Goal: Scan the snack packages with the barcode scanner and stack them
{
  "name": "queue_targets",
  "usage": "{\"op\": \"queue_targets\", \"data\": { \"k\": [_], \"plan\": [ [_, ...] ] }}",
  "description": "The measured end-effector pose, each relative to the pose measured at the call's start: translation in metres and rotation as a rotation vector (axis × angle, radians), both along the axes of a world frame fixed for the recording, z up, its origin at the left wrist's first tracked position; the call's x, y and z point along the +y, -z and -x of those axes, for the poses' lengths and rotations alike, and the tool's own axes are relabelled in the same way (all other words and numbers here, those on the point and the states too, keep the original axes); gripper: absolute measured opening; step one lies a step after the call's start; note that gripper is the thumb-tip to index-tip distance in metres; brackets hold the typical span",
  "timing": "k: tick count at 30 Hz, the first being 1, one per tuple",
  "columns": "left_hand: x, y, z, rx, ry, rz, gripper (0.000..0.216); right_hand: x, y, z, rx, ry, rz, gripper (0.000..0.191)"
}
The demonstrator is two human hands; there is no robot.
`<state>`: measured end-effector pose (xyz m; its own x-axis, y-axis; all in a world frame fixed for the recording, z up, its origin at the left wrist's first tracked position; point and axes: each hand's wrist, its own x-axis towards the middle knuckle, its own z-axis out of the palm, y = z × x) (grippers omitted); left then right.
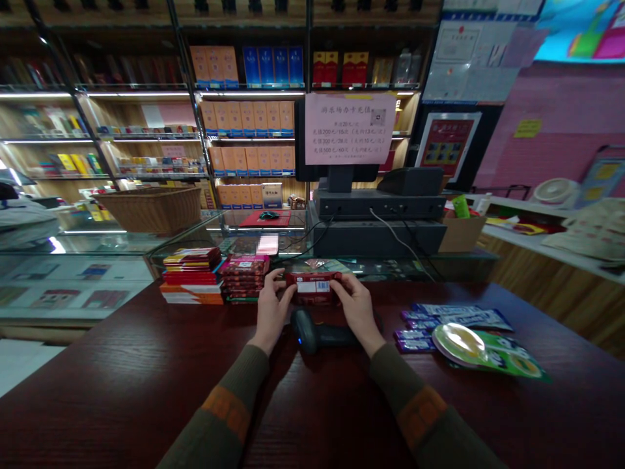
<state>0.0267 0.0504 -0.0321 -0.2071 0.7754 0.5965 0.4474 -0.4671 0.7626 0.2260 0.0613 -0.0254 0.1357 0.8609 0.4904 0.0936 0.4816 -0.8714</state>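
Observation:
Both my hands hold a flat red packet (313, 286) with a white barcode label, a little above the dark wooden counter (146, 384). My left hand (271, 307) grips its left end, fingers curled. My right hand (355, 306) grips its right end the same way. A dark handheld barcode scanner (319, 336) lies on the counter just below the packet, between my wrists. Left of my hands stand two stacks of red and orange flat boxes (193, 275) and dark red packets (244, 277).
Blue and green snack packets (469, 335) lie on the counter at right. Behind stands a till with a monitor and a pink paper notice (349, 128), cables and a cardboard box. A wicker basket (153, 208) sits on a glass showcase at left. Shelves of boxed goods fill the back.

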Motion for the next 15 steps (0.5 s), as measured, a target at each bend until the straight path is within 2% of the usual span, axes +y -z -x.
{"op": "queue_targets", "data": {
  "k": [3,7,15],
  "plan": [
    [0.002,0.002,0.003,0.189,-0.082,-0.055,0.047,0.002,0.001,0.006,0.047,0.001,0.025,0.030],
    [0.003,0.002,0.011,0.461,-0.066,-0.123,0.047,0.007,0.000,0.013,0.081,0.054,0.023,0.028],
    [0.005,-0.006,0.029,0.659,0.098,-0.147,0.097,0.013,-0.008,0.015,0.048,0.081,-0.018,0.026]
  ]
}}
